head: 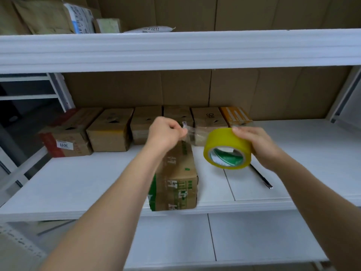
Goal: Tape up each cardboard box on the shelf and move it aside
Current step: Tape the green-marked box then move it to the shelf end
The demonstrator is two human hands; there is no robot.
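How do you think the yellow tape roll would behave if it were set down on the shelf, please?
On its rim, the tape roll would likely roll, being round. Laid flat on the shelf, it should stay put. The clear strip pulled out by the left hand looks floppy and would probably stick.

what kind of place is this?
Likely a stockroom or parcel-packing area: white metal shelving, a row of small cardboard boxes at the back, mailer bags on the upper shelf, and a tape roll in the right hand.

Both forearms and hands (166, 132) bare, sleeveless.
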